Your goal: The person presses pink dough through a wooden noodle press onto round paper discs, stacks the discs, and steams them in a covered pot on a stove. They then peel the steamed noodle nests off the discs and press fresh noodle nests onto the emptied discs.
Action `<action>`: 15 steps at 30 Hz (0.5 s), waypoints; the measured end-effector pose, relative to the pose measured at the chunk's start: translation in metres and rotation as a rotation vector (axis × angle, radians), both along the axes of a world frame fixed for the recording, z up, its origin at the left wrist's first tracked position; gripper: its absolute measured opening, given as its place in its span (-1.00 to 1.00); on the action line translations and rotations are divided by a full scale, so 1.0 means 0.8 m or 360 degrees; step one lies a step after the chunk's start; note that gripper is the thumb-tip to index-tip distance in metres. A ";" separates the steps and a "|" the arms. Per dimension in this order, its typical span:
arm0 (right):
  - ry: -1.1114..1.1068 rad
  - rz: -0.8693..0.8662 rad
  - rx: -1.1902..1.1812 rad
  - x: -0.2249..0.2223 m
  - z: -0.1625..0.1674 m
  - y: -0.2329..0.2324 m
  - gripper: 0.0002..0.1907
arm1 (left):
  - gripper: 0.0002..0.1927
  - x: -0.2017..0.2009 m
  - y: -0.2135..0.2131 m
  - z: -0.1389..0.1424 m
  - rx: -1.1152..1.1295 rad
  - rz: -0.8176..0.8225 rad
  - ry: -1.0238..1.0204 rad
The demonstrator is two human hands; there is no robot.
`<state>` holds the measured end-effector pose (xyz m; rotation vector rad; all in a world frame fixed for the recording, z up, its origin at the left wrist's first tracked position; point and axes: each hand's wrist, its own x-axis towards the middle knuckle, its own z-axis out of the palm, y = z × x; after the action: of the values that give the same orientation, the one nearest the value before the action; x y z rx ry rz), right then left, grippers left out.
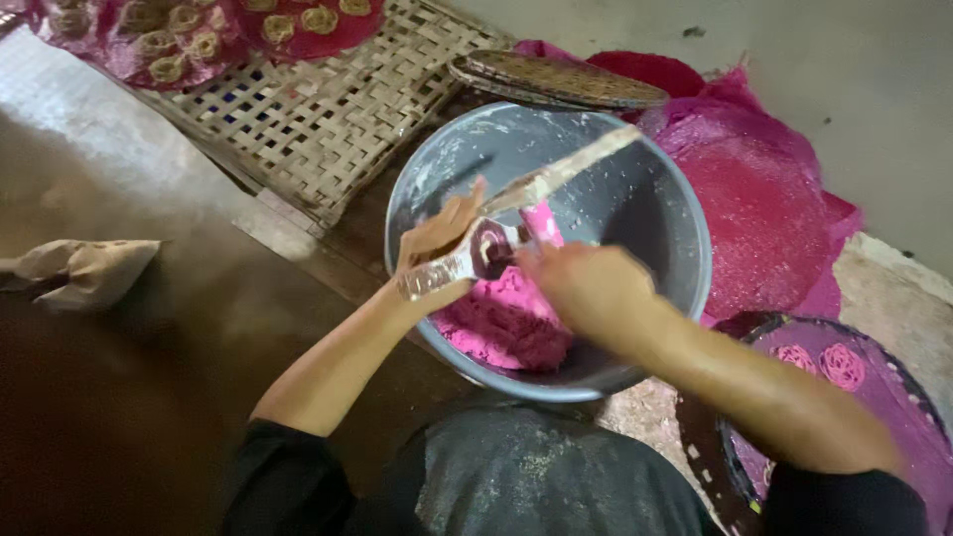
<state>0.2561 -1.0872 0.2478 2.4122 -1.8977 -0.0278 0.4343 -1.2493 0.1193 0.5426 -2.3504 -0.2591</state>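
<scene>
**Two hands at work over a bowl of pink dough**

Beyond the left hand lies one wide woven bamboo tray [318, 119], and on its far end sits pink cloth with coiled pink-and-yellow pieces [169, 40]. Beyond the right hand spreads a heap of pink cloth sheets [764, 199], with one flat woven disc [561, 79] at its near edge. Under both hands stands one round grey-blue metal bowl [655, 199], dusted white inside. In its near part, directly below the hands, lies one mass of pink dough [506, 333].

The left hand [437, 248] is closed around a long flour-coated press tool with a round dark opening [496, 233], gripping its lower end. The right hand [586, 288] is blurred; its fingers curl toward the tool's opening and touch it, but how tightly they close I cannot tell. To the right of the right forearm sits one round tray with two pink coils [824, 367].
</scene>
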 end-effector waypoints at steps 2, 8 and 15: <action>0.0134 0.0020 0.0049 0.021 0.024 0.011 -0.73 | -0.31 0.002 -0.002 -0.005 0.0112 0.0011 0.0164; -0.0755 -0.0427 -0.0350 -0.018 0.004 0.045 -0.63 | -0.40 0.022 -0.028 -0.008 -0.0591 0.0482 -0.0107; -0.1451 -0.0149 -0.0297 0.011 -0.112 0.023 -0.56 | -0.41 0.003 -0.032 -0.025 0.0482 0.0569 -0.0092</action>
<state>0.2652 -1.0689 0.1585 2.3805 -2.1325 1.3806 0.4365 -1.2747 0.0996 1.1134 -2.2297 -0.4387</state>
